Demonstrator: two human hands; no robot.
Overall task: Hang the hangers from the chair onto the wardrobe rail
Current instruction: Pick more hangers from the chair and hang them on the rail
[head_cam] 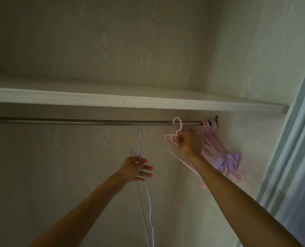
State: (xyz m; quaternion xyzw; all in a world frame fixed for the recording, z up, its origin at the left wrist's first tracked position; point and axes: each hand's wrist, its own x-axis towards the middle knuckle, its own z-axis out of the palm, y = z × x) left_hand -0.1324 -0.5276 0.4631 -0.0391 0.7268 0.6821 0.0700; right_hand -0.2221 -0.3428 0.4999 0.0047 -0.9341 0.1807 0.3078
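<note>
The right hand [187, 142] pinches a thin pink plastic hanger [177, 130] at its neck, the hook just over the metal wardrobe rail [94, 122] above. Lower it straight, then slide it right toward the hung pink bunch [219, 148]. To the left, the left hand [136, 168] grips pale blue wire hangers [144, 193], hooks below the rail.

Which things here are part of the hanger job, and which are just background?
Job:
- rail
- pink hanger, hook at the rail, held by the right hand
- blue hangers, gripped by the left hand
- pink and purple hangers already hung at the rail's right end

Background:
- shelf
- curtain
</note>
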